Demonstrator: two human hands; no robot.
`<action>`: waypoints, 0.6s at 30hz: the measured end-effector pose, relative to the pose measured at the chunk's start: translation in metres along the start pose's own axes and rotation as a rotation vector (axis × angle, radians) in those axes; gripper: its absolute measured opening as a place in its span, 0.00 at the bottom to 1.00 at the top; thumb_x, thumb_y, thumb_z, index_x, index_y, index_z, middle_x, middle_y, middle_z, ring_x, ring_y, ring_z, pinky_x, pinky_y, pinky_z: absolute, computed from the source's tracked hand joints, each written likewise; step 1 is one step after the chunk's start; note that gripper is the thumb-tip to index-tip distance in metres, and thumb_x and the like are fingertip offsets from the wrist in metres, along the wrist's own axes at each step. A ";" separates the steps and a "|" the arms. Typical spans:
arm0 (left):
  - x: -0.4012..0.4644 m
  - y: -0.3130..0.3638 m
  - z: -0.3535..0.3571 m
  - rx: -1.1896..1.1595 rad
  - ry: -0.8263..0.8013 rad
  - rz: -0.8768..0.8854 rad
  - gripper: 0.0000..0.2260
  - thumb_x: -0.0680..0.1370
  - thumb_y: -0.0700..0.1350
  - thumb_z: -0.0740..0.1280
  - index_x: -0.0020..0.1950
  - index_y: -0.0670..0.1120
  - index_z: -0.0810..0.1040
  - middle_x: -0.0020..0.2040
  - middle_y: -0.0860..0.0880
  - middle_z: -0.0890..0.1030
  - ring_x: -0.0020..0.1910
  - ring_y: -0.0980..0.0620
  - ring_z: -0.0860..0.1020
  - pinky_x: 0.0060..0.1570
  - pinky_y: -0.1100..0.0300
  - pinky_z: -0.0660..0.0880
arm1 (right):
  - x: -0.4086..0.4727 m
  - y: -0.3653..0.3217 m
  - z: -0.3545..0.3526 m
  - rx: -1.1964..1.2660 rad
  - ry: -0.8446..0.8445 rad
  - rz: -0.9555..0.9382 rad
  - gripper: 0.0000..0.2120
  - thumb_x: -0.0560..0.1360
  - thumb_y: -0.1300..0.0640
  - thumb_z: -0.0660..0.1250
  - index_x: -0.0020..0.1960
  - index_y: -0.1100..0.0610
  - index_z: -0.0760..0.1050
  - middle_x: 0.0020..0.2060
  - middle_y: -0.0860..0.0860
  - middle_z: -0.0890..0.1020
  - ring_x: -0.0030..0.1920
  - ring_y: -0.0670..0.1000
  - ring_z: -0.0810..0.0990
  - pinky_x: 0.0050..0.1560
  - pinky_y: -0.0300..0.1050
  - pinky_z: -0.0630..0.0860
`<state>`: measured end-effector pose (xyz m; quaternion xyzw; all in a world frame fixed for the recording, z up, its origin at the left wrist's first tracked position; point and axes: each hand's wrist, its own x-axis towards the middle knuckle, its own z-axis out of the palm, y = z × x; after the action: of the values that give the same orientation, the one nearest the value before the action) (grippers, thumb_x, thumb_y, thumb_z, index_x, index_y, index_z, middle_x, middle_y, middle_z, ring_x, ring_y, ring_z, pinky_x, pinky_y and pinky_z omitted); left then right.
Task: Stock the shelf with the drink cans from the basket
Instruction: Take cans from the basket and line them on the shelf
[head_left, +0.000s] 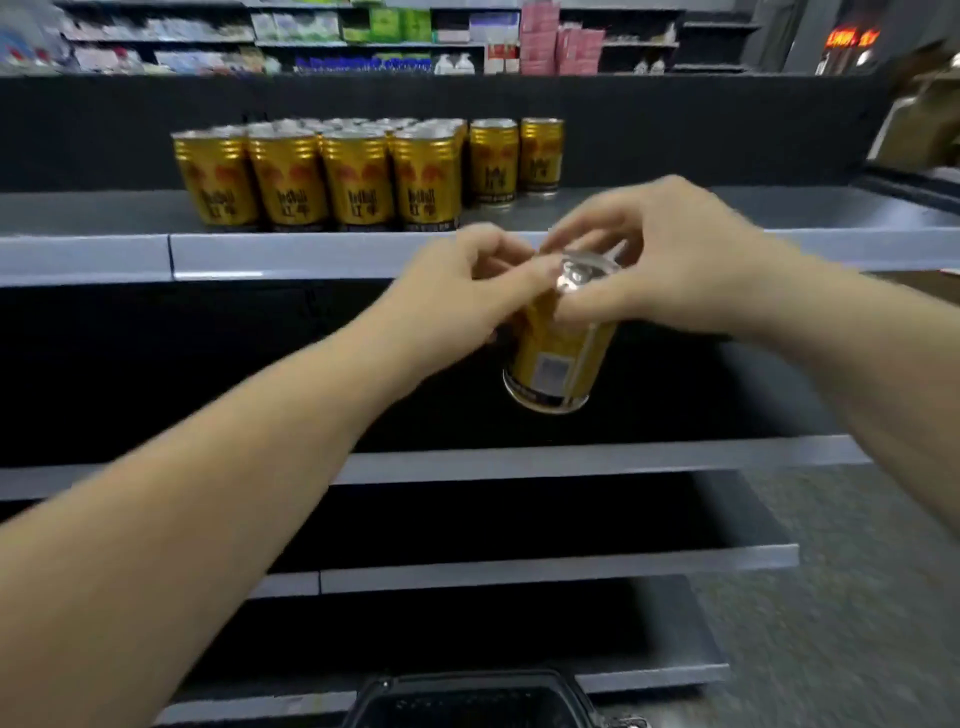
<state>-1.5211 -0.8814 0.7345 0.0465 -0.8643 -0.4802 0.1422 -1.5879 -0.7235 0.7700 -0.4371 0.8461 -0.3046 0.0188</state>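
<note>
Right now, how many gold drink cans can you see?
At least 7: four gold drink cans front the top shelf, two stand right, one is held. More hide behind.

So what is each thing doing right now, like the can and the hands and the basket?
Held can: upright, in the air below the top shelf, gripped near its top by both hands.
Left hand: fingers curled on the can.
Right hand: fingers curled over the can's top.
Shelf cans: standing upright, grouped.
Top shelf: partly filled.
Basket: contents unclear.
</note>
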 end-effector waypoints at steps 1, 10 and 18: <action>0.010 0.014 -0.009 0.018 0.001 -0.002 0.08 0.76 0.54 0.65 0.52 0.54 0.77 0.48 0.54 0.82 0.48 0.57 0.81 0.45 0.60 0.78 | 0.008 -0.006 -0.014 0.023 0.006 -0.008 0.19 0.63 0.52 0.74 0.53 0.48 0.77 0.46 0.46 0.81 0.46 0.44 0.79 0.43 0.40 0.77; 0.097 0.073 -0.065 0.172 0.069 0.037 0.16 0.78 0.53 0.64 0.60 0.46 0.77 0.51 0.48 0.81 0.51 0.50 0.78 0.48 0.55 0.78 | 0.112 -0.019 -0.072 0.076 0.098 0.026 0.24 0.68 0.57 0.73 0.63 0.53 0.74 0.54 0.51 0.77 0.57 0.53 0.76 0.52 0.45 0.78; 0.189 0.040 -0.081 0.622 0.063 0.029 0.18 0.74 0.55 0.68 0.56 0.42 0.81 0.49 0.47 0.80 0.48 0.49 0.77 0.44 0.57 0.74 | 0.206 0.025 -0.059 -0.007 -0.077 0.121 0.38 0.67 0.64 0.74 0.72 0.55 0.63 0.61 0.52 0.75 0.60 0.53 0.75 0.56 0.46 0.75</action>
<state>-1.6763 -0.9671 0.8461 0.0905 -0.9655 -0.1891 0.1547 -1.7509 -0.8380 0.8528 -0.3966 0.8707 -0.2828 0.0680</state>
